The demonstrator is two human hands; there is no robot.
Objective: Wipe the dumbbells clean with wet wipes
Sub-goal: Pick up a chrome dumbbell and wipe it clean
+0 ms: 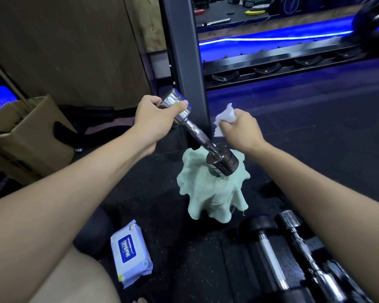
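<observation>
A chrome dumbbell (200,136) stands tilted, its lower head resting on a pale green cloth (208,193) draped over something on the floor. My left hand (151,117) grips the dumbbell's upper head. My right hand (241,130) holds a crumpled white wet wipe (224,119) just right of the dumbbell's handle, not touching it. A pack of wet wipes (130,252) lies on the black floor near my left knee.
Two more dumbbells (271,256) lie on the floor at the lower right, under my right forearm. A cardboard box (26,136) stands at the left. A dark rack post (184,62) rises behind the dumbbell, with a low rack shelf (271,64) to its right.
</observation>
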